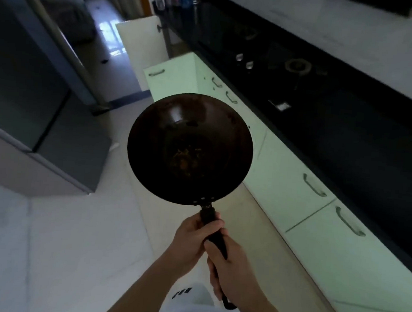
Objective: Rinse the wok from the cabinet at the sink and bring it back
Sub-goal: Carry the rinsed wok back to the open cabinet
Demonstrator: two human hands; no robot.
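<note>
Two open doors stand out from the pale green cabinet run [295, 186] under the black countertop [349, 117]. Above the white floor, beside those cabinets, the dark wok [190, 150] is held level, orange residue in its bowl. The left hand [192, 237] and right hand [231, 267] both wrap tight around its black handle [215, 239].

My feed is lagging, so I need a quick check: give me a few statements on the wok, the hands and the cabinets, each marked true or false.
1. Both hands grip the wok's handle. True: left hand nearer the bowl, right hand behind.
2. The wok rests on the countertop. False: it is held over the floor.
3. Orange-brown residue sits in the wok's bottom. True.
4. All cabinet doors are closed. False: a cabinet door beyond the wok stands open.
</note>
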